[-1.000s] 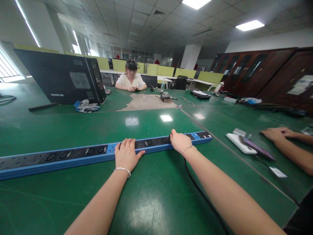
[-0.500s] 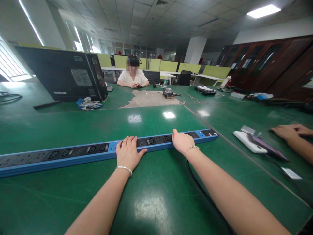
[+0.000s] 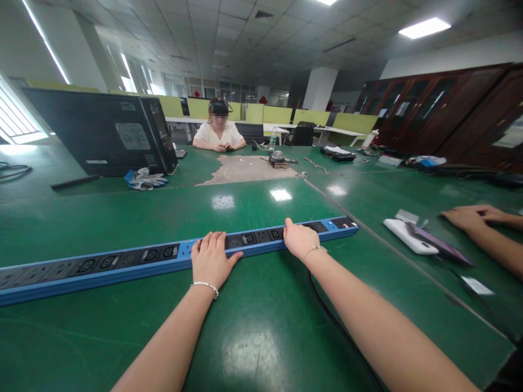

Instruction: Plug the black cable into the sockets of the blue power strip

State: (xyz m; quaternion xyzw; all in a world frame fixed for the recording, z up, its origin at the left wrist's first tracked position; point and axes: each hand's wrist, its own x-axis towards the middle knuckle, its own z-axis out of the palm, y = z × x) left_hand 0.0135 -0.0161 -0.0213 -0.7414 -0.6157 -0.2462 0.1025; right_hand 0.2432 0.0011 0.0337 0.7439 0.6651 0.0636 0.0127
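Plainly, two hands (image 3: 211,258) at one power strip (image 3: 174,258) — one cord (image 3: 337,328).

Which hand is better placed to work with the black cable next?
The right hand, probably: it looks closed, and the black cable trails from beneath it. The left hand lies across the blue power strip, farther from the cable.

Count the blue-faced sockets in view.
2 on the power strip: one blue-faced socket beside the left hand, another right of the right hand. The hands may hide more.
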